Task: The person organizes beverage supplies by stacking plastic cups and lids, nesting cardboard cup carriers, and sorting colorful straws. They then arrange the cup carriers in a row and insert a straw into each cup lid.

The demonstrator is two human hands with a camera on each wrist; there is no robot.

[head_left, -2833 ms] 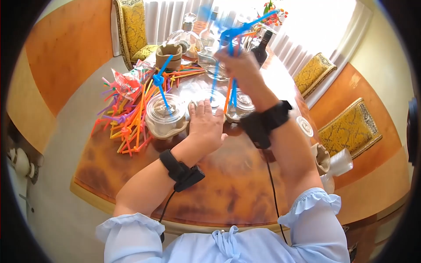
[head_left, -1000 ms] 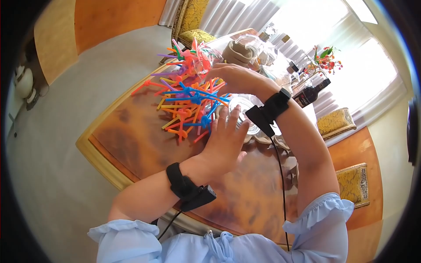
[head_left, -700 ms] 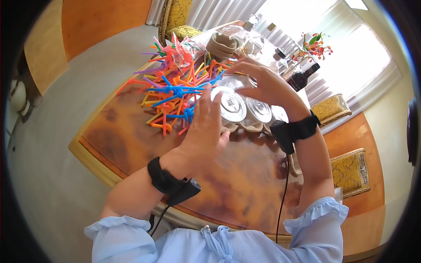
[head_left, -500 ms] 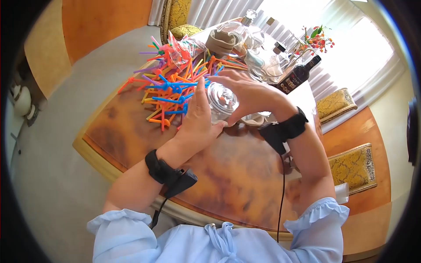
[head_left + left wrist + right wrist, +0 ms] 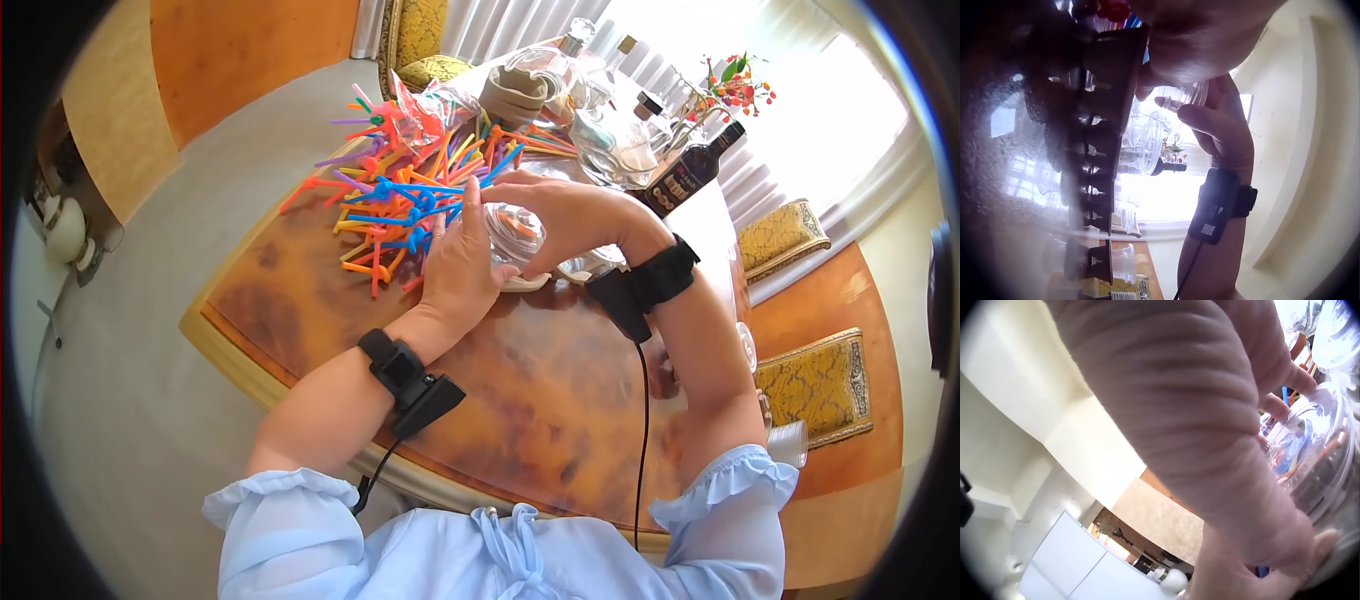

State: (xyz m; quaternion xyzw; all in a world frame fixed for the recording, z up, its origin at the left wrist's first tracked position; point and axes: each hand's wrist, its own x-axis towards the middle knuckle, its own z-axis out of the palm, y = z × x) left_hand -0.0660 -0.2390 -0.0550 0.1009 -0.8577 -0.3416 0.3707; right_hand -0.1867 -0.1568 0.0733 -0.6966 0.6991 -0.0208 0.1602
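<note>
A clear lidded cup (image 5: pixel 517 234) stands at the table's near side, between the two hands. Around its left side lies the left hand (image 5: pixel 460 265), fingers pointing up and thumb along the near rim. From the right, the right hand (image 5: pixel 580 218) arches over and grips the rim, thumb on the near side. In the left wrist view the right hand (image 5: pixel 1219 122) has thumb and fingers at the clear lid (image 5: pixel 1190 95). The right wrist view shows the lid (image 5: pixel 1310 447) close up, with fingers at its edge. Blue knotted straws (image 5: pixel 405 205) lie just left of the cup.
Behind the straws lies a crumpled plastic wrapper (image 5: pixel 420 115). Glassware, a beige holder (image 5: pixel 515 95) and a dark bottle (image 5: pixel 690 175) stand farther back. More lidded cups in holders (image 5: pixel 590 262) line up rightward. Stacked clear cups (image 5: pixel 788 443) lie at the right edge.
The right hand, earlier raised with blue and orange straws, holds none now; blue straws lie on the pile. Both hands have come together around the leftmost cup, and the view has swung left.
</note>
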